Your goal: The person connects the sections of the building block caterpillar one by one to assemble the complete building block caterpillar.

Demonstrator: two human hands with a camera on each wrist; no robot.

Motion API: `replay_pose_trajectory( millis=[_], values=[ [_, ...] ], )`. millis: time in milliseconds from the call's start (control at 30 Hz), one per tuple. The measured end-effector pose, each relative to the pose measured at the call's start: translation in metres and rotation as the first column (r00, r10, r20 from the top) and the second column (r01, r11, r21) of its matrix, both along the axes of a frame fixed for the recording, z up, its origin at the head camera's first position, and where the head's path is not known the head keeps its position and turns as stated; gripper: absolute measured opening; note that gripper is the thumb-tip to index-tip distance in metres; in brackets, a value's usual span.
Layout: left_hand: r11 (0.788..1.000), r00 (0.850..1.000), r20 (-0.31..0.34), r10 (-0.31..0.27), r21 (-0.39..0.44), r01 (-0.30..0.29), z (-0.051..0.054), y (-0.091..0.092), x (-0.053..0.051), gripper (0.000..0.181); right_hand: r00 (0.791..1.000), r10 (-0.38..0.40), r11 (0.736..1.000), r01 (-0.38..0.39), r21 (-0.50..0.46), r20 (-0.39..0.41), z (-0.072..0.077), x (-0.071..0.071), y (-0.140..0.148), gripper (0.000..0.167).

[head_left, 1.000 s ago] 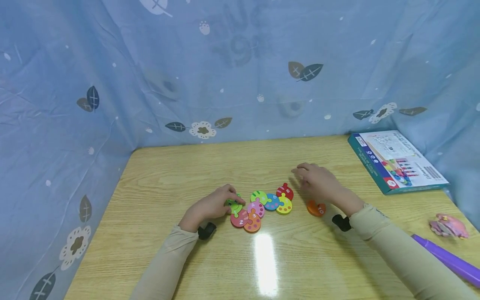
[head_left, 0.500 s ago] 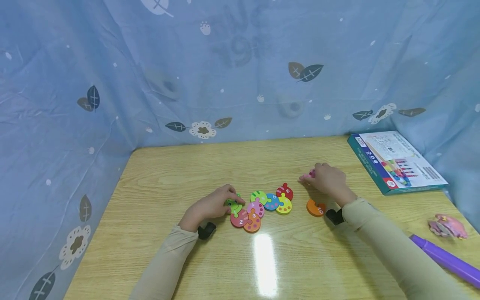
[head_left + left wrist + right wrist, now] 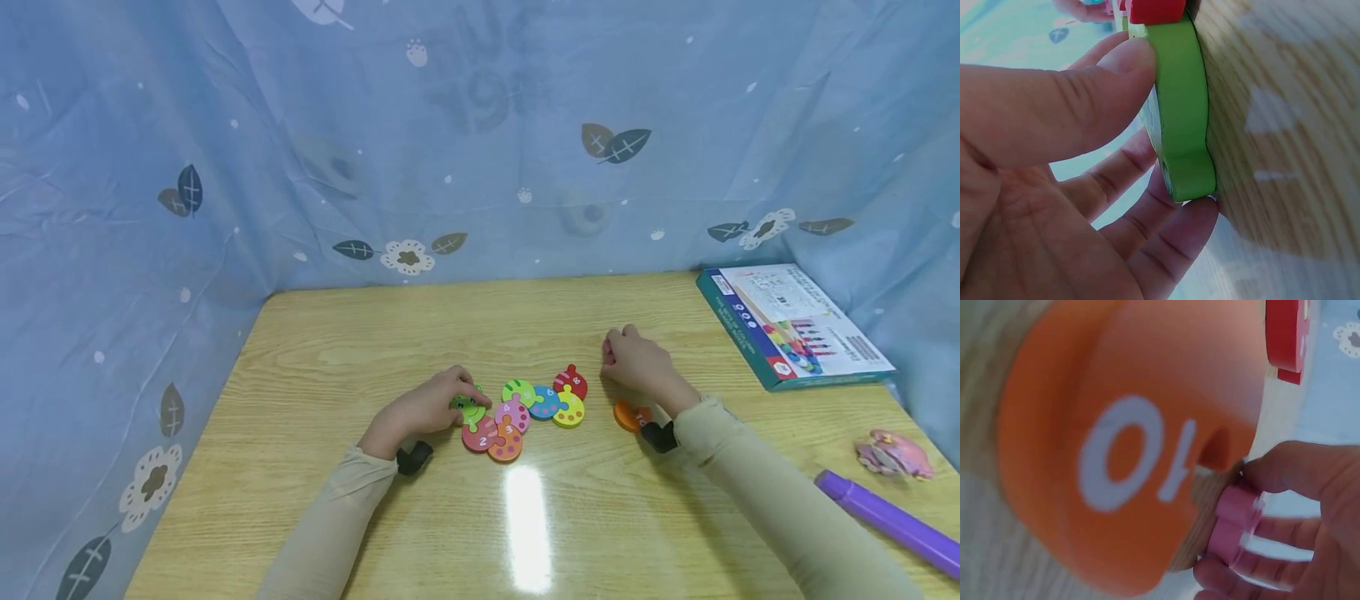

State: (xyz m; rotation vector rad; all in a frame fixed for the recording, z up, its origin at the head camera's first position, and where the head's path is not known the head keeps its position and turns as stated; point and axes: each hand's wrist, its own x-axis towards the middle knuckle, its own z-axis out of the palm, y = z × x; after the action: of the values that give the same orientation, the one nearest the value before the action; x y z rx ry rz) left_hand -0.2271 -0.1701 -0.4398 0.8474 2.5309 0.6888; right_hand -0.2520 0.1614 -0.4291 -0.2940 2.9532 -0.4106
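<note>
My left hand (image 3: 429, 407) holds the green smiling head piece (image 3: 472, 412) of a wooden number caterpillar puzzle, thumb on its face and fingertips at its edge (image 3: 1184, 94). Joined to the head is a wavy chain: red piece 2 (image 3: 478, 437), orange piece 3 (image 3: 506, 443), pink piece 4 (image 3: 512, 416), a green piece (image 3: 517, 392), blue piece 6 (image 3: 544, 403), a yellow piece (image 3: 568, 411) and red piece 8 (image 3: 572, 381). To the right of the chain my right hand (image 3: 637, 364) pinches a pink puzzle piece (image 3: 1235, 519) between thumb and fingers. Orange piece 10 (image 3: 1129, 456) lies beneath that wrist.
At the back right lies a flat teal-edged box (image 3: 798, 325). A pink crumpled-looking object (image 3: 895, 455) and a purple tube-like object (image 3: 888, 518) lie at the right. Blue patterned cloth (image 3: 480, 142) surrounds the wooden table (image 3: 360, 533).
My right hand lifted the pink piece into view half a second ago, then turned and lowered; its fingers now hide the piece in the head view. The left hand has stayed on the head piece.
</note>
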Motion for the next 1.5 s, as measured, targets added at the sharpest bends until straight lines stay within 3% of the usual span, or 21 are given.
replay_pose_trajectory(
  millis=[100, 233, 333, 467, 567, 800, 1067, 1400, 1500],
  values=[
    [1.000, 1.000, 0.003, -0.001, 0.002, 0.001, 0.000, -0.001, -0.001, 0.043, 0.997, 0.073, 0.997, -0.073, 0.014, -0.008, 0.001, 0.002, -0.002, 0.009],
    [1.000, 1.000, 0.003, -0.008, 0.016, 0.008, -0.002, -0.002, -0.001, 0.043, 0.985, 0.167, 0.986, -0.168, -0.002, -0.033, 0.000, 0.002, -0.006, 0.018],
    [1.000, 1.000, 0.002, -0.009, 0.022, 0.009, -0.003, -0.002, -0.001, 0.043, 0.964, 0.243, 0.969, -0.247, -0.018, -0.109, -0.002, 0.002, -0.010, 0.024],
    [1.000, 1.000, -0.010, -0.011, 0.019, 0.011, -0.003, -0.002, -0.001, 0.043, 0.916, 0.331, 0.941, -0.337, 0.014, -0.228, -0.003, 0.002, -0.016, 0.028],
    [1.000, 1.000, -0.019, -0.014, 0.018, 0.015, -0.003, -0.001, -0.001, 0.042, 0.897, 0.362, 0.929, -0.369, 0.021, -0.255, -0.003, 0.001, -0.020, 0.030],
    [1.000, 1.000, -0.007, -0.002, 0.008, 0.002, -0.001, -0.001, 0.000, 0.043, 0.898, 0.394, 0.919, -0.390, 0.059, -0.198, -0.002, 0.002, -0.026, 0.033],
    [1.000, 1.000, -0.016, -0.002, 0.011, 0.002, 0.000, 0.000, 0.001, 0.041, 0.872, 0.452, 0.891, -0.430, 0.145, -0.188, 0.000, 0.004, -0.031, 0.037],
    [1.000, 1.000, -0.008, 0.002, 0.016, -0.002, 0.001, 0.000, 0.001, 0.041, 0.875, 0.464, 0.876, -0.429, 0.219, -0.140, -0.005, 0.002, -0.029, 0.041],
    [1.000, 1.000, -0.015, 0.001, 0.004, -0.001, 0.000, 0.000, 0.001, 0.042, 0.886, 0.444, 0.888, -0.415, 0.199, -0.136, -0.006, 0.003, -0.026, 0.045]
  ],
)
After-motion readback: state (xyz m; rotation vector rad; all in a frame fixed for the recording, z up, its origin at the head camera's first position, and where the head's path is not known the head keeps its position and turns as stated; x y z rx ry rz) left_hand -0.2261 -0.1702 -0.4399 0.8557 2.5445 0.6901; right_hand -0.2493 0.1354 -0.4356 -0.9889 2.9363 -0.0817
